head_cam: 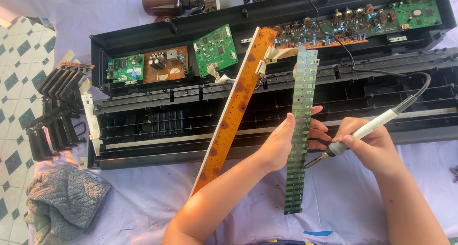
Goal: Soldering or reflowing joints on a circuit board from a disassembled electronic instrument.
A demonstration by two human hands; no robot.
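With the left hand gripping the long green circuit strip mid-frame and the right hand closed around the soldering iron, a slip of its tip could burn the left fingers just beside it.

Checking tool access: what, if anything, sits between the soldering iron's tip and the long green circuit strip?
Nothing visible does. The white-handled soldering iron in the right hand has its tip at the edge of the long green circuit strip, which the left hand grips.

There is a single view, from a camera worn on the person's head, looking steeply down and forward from close above the work. The forearms enter from the bottom edge. A long, opened black plastic keyboard casing spans the frame, and patterned green-and-white floor tiles show at left.
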